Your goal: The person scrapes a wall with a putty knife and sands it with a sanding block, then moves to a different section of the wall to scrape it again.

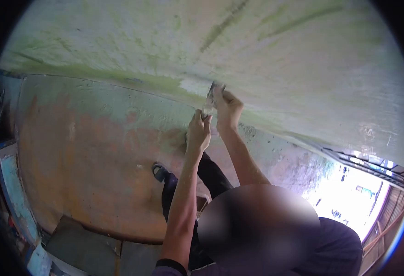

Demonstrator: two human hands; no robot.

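My right hand [229, 108] is closed around a flat scraper [210, 99], held up against the pale green painted wall [294, 64]. The scraper's dark upper edge sits close to the wall surface, and its lower part looks pale. Just below and to the left, my left hand [199, 131] pinches the lower end of this tool between thumb and fingers. Beside the blade, a whitish patch [195, 86] stands out from the greener paint. Both forearms reach up from the bottom of the view. The fingers partly hide the tool.
A worn reddish-brown and green surface [96, 156] spreads below the wall's edge. A foot in a sandal [158, 171] and dark trouser legs show on it. Grey panels [82, 246] lie at lower left, near a chipped blue frame [15, 188]. Bright light fills an opening [349, 193] at right.
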